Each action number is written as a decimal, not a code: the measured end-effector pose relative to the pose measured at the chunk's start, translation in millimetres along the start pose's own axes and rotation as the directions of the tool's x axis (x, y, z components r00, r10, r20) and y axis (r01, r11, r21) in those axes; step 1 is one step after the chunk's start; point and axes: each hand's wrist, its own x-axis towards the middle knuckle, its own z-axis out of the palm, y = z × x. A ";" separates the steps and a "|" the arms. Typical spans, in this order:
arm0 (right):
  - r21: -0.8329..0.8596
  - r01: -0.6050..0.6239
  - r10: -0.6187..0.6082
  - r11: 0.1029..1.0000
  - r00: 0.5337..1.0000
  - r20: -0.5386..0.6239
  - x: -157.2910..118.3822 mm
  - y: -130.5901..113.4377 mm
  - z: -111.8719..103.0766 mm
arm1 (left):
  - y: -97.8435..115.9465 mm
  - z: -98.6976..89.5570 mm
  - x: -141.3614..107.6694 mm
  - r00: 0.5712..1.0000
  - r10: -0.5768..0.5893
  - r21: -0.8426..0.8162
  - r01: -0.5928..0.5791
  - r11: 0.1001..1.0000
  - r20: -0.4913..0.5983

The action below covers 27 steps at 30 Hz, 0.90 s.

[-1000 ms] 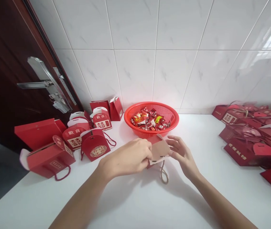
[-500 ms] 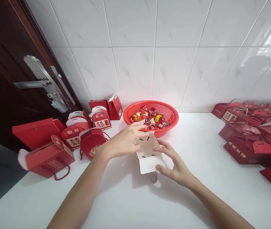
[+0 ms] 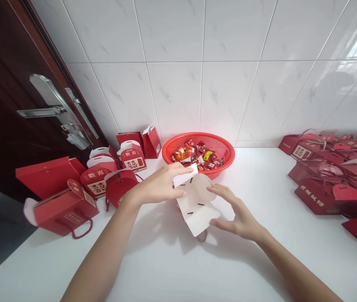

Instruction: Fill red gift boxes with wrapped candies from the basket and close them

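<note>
Between my hands is a small gift box (image 3: pixel 194 199), its flaps folded out and its white inside facing up, with dark cord ends showing in slots. My left hand (image 3: pixel 162 182) grips it from the left, fingers at the far flap and thumb by the near left edge. From the right, my right hand (image 3: pixel 239 214) holds it with fingertips on the rounded side flap and thumb at the front flap. A cord handle (image 3: pixel 202 235) peeks out under the front edge. Just behind the box stands a red plastic basket (image 3: pixel 228 156) of wrapped candies (image 3: pixel 199 157).
Several red gift boxes (image 3: pixel 99 176) stand at the left, with an open one (image 3: pixel 63 209) nearest the table edge. Many more red boxes (image 3: pixel 329 197) are heaped at the right. Behind the white table (image 3: pixel 172 268) is a tiled wall; a dark door (image 3: pixel 5 84) is at the left.
My hands have spread the box's flaps wider. The box is turned a little, and its rounded right flap and the far flap now show more.
</note>
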 end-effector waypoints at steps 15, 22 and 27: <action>0.207 -0.098 0.096 0.973 0.995 0.016 3.5 -9.1 -10.9 | -40.7 8.8 24.9 0.955 0.097 -0.457 0.044 0.889 0.280; 0.265 -0.080 0.120 0.961 0.983 -0.138 3.4 0.1 -6.1 | -42.5 -8.9 34.2 0.987 0.156 -0.483 -0.122 0.867 0.031; 0.255 -0.172 0.252 0.951 0.910 -0.328 6.7 16.9 -0.7 | -58.8 -19.8 101.2 0.995 -0.048 -0.108 0.039 0.993 -0.083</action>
